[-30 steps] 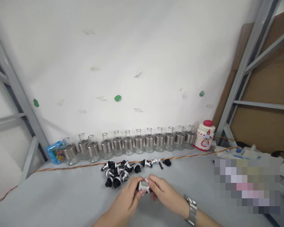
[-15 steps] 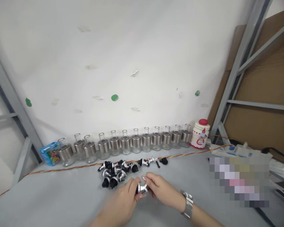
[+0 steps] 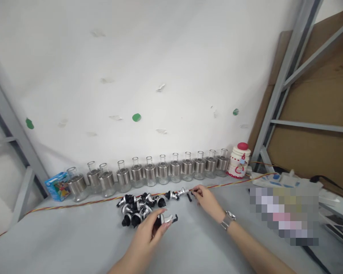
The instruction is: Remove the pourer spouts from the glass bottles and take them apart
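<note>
My left hand (image 3: 146,233) is closed around a bottle pourer (image 3: 167,219), a silver spout with a black tip pointing right; its base is hidden by my fingers. My right hand (image 3: 205,199) reaches farther out, thumb and fingers pinched at a small black part (image 3: 192,193) that they mostly cover. Just left of those fingertips lie a short black strip (image 3: 189,198) and a loose silver spout piece (image 3: 183,191). Beyond my left hand is a pile of silver-and-black pourers (image 3: 140,205), tipped at various angles.
A row of glass bottles with steel sleeves (image 3: 150,173) lines the wall. At its ends stand a blue box (image 3: 58,186) and a white jar with a red lid (image 3: 238,161). A twisted red-yellow cord (image 3: 94,201) crosses the table. White equipment (image 3: 291,180) lies at right.
My right hand has left the pourer and moved forward and right to the small black part. The pourer stays in my left hand, its black tip now showing at the right.
</note>
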The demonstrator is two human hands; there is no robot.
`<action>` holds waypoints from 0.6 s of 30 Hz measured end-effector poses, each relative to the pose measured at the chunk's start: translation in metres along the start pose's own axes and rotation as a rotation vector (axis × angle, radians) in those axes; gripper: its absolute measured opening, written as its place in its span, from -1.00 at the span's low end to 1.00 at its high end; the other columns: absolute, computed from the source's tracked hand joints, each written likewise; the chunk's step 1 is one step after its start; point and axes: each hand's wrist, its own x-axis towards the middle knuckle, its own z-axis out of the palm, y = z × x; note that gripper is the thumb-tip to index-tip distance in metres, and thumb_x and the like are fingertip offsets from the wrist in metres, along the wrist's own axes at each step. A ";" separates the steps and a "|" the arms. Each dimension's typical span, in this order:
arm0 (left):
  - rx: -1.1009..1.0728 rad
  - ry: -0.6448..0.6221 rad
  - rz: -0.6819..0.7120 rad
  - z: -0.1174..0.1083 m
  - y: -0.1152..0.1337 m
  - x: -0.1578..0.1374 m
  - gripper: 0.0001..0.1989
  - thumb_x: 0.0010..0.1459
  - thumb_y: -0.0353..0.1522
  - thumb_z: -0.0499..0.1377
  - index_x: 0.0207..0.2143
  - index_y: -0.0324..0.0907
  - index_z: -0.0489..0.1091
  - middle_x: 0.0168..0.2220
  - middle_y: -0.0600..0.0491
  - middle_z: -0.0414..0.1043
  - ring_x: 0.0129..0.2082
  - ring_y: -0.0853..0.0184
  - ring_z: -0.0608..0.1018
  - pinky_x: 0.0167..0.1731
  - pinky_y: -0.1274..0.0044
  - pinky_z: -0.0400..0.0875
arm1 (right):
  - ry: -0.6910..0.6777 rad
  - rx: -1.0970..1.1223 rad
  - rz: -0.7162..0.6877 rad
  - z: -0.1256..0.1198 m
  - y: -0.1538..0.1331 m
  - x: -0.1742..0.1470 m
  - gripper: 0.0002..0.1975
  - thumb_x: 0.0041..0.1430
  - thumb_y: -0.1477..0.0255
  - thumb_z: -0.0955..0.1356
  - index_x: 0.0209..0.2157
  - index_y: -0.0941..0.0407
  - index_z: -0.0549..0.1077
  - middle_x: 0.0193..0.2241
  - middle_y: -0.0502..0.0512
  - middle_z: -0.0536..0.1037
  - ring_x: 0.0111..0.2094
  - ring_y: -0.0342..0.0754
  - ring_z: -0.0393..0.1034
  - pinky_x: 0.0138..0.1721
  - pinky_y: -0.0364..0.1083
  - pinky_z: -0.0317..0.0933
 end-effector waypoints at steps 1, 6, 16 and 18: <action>-0.009 0.023 -0.024 0.001 -0.001 0.000 -0.56 0.06 -0.14 -0.01 -0.04 -0.16 0.23 -0.55 0.14 0.31 -0.57 0.40 0.35 -0.50 0.59 0.22 | 0.016 -0.009 -0.017 0.001 -0.004 -0.003 -0.82 0.01 0.33 0.23 -0.42 0.16 0.33 -0.57 0.00 0.36 -0.52 -0.09 0.27 -0.41 -0.09 0.15; -0.013 0.072 -0.063 0.000 -0.007 0.001 -0.42 0.11 -0.17 -0.05 0.15 -0.16 -0.07 -0.32 0.03 0.43 -0.30 0.30 0.45 -0.29 0.53 0.28 | -0.308 0.051 -0.280 0.003 -0.048 -0.038 -0.69 0.05 0.29 0.25 -0.17 0.12 0.34 -0.31 0.08 0.35 -0.38 -0.12 0.27 -0.30 -0.12 0.18; 0.168 -0.085 0.177 0.006 -0.011 -0.007 -0.53 0.14 -0.22 -0.10 0.08 -0.19 -0.03 -0.39 0.03 0.40 -0.46 0.34 0.45 -0.43 0.56 0.32 | -0.560 -0.079 -0.346 0.024 -0.077 -0.077 -0.87 -0.01 0.53 0.23 -0.59 0.15 0.32 -0.56 -0.03 0.36 -0.49 -0.17 0.23 -0.43 -0.21 0.09; 0.280 -0.057 0.164 0.005 -0.012 -0.006 -0.69 0.16 -0.24 -0.14 -0.08 -0.17 0.11 -0.43 0.04 0.39 -0.47 0.33 0.45 -0.46 0.55 0.29 | -0.639 0.035 -0.231 0.024 -0.074 -0.076 -0.81 0.06 0.45 0.20 -0.58 0.15 0.32 -0.61 -0.04 0.36 -0.55 -0.18 0.23 -0.50 -0.23 0.09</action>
